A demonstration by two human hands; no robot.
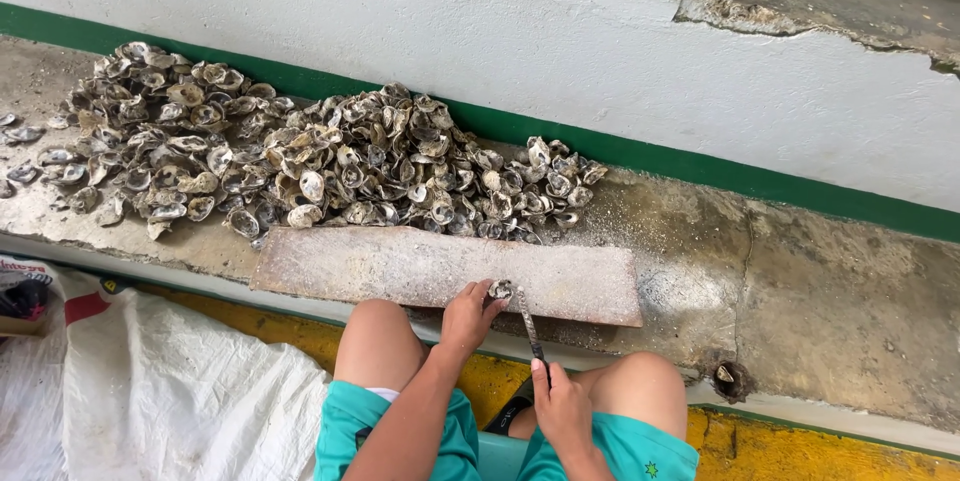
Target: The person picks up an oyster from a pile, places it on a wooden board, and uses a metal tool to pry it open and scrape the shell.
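Right hand (562,407), fingers curled tight round the handle of a slim dark metal knife (528,326), blade tip at a small grey oyster shell (501,290). Left hand (468,315) pinches that shell against the near edge of a flat rust-stained board (400,266). Board surface left of the shell lies open. Beyond its far edge, a heap of empty grey shells (300,151) runs to the white wall (560,51).

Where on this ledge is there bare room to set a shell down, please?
The board is bare left of the left hand. The ledge right of the board is also free. Behind the board, the shell pile crowds everything up to the wall.
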